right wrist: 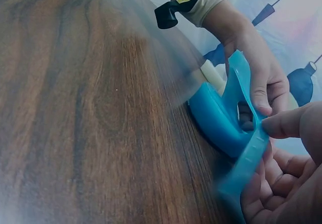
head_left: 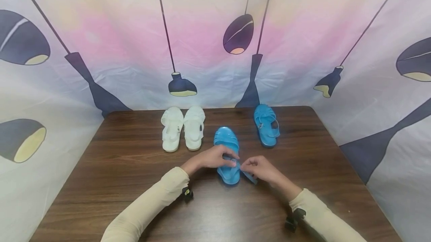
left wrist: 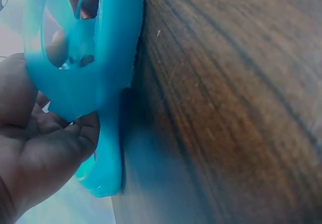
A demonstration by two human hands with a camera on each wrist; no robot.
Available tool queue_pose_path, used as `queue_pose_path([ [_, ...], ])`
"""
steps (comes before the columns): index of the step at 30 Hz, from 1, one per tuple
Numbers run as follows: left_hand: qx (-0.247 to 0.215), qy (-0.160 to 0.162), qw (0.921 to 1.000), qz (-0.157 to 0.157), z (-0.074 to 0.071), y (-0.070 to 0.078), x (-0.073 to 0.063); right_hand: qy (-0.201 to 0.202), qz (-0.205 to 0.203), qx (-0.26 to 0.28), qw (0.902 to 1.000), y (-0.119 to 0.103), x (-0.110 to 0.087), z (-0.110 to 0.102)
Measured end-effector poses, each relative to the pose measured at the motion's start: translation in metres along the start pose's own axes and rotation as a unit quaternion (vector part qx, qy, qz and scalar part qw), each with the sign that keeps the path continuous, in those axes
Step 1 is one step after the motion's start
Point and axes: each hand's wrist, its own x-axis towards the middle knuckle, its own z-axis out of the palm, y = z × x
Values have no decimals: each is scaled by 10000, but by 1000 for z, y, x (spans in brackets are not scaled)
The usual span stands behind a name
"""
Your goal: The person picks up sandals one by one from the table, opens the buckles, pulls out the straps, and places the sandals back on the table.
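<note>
A blue jelly sandal [head_left: 225, 136] lies on the table, its toe pointing away from me. My left hand [head_left: 214, 158] reaches over its left side and grips it by the buckle area; in the left wrist view thumb and fingers hold the side piece of the sandal [left wrist: 113, 38]. To the right of the heel, my right hand [head_left: 262, 169] pinches the loose ankle strap [head_left: 249, 177] between thumb and fingers. The right wrist view shows the ridged strap [right wrist: 247, 158] hanging down from that pinch, close to the left hand [right wrist: 256, 65]. The buckle is mostly hidden by fingers.
The second blue sandal [head_left: 268, 131] stands at the back right of the wooden table [head_left: 128, 167]. Two white sandals, one on the left [head_left: 172, 133] and one on the right [head_left: 194, 133], stand side by side at the back. A printed curtain [head_left: 205, 40] hangs behind the table.
</note>
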Motion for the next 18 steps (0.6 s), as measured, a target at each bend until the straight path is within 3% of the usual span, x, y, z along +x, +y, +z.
queue_pose_path([
  [9,103,221,9997,26,2,-2,-1,-29,75,131,9999,-5,0,2],
  [18,-171,421,9990,36,4,-2,0,182,99,133,9997,-5,0,3],
])
